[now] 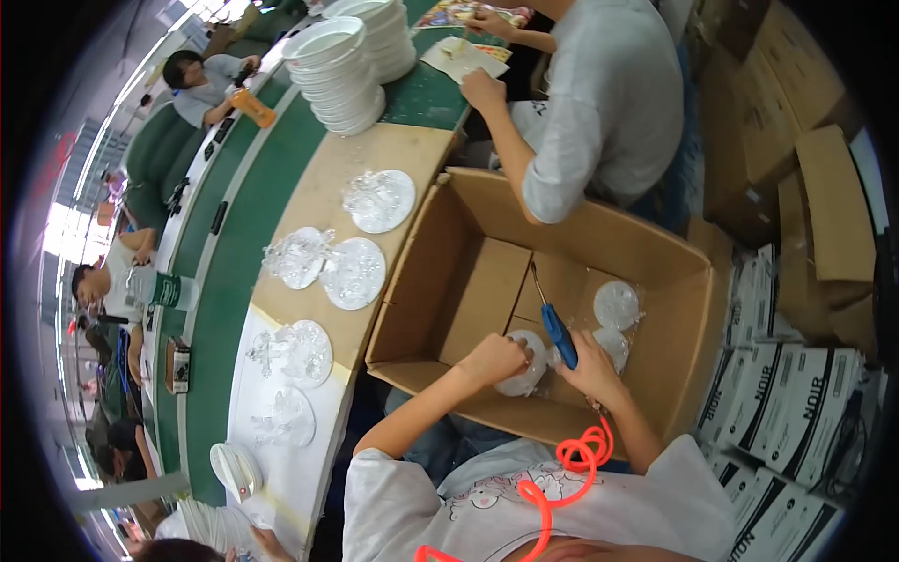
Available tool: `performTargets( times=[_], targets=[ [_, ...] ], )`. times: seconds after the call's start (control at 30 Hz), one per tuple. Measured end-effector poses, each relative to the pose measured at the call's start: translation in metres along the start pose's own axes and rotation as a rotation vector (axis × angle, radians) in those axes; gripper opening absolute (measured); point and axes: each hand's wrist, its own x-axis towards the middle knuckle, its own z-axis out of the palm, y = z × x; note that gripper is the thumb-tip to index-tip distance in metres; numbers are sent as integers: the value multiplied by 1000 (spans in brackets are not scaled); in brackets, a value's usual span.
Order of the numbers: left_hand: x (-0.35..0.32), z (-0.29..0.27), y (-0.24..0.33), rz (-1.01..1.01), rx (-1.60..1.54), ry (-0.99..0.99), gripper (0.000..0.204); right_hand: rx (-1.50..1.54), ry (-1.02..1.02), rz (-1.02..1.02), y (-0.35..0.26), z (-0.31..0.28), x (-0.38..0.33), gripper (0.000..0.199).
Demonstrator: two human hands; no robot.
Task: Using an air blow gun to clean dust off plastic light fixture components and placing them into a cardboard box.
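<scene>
My right hand (pixel 594 367) is closed around the blue handle of a screwdriver (pixel 556 330), its thin metal shaft slanting up and left. Curled at the left edge of a round white disc (pixel 530 371), my left hand (pixel 503 360) appears to grip it; its fingertips are partly hidden. Both hands are over the near side of an open cardboard box (pixel 552 223). Inside, close to my right hand, are another white disc (pixel 615 305) and a third one (pixel 613 348), partly covered by that hand. A bright orange coiled cord (pixel 588 450) runs from my right wrist across my shirt.
Left of the box, a curved table (pixel 328 164) bears several white discs with clear plastic pieces (pixel 353 273). Stacked white round trays (pixel 330 80) stand at its far end. A co-worker (pixel 609 103) sits beyond the box. Cartons (pixel 787 412) are piled at the right.
</scene>
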Motion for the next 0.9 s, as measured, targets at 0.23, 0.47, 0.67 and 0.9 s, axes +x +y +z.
performTargets(
  times=[0.23,0.47,0.67,0.9],
  targets=[
    [-6,-8,-4,68,-98,-58,24,215,-194,-188,-3,-1,2,50],
    [-3,48,-18,-139,-1194,325,44,252,-137,-111,1,-8,6,33],
    [10,88,-21,-796,-1768,-301,53,192,-159,-80,-4,-14,1,33],
    [4,79,-7,-611,-2240,-458,60,301,-188,-91,2,-20,6,37]
  ],
)
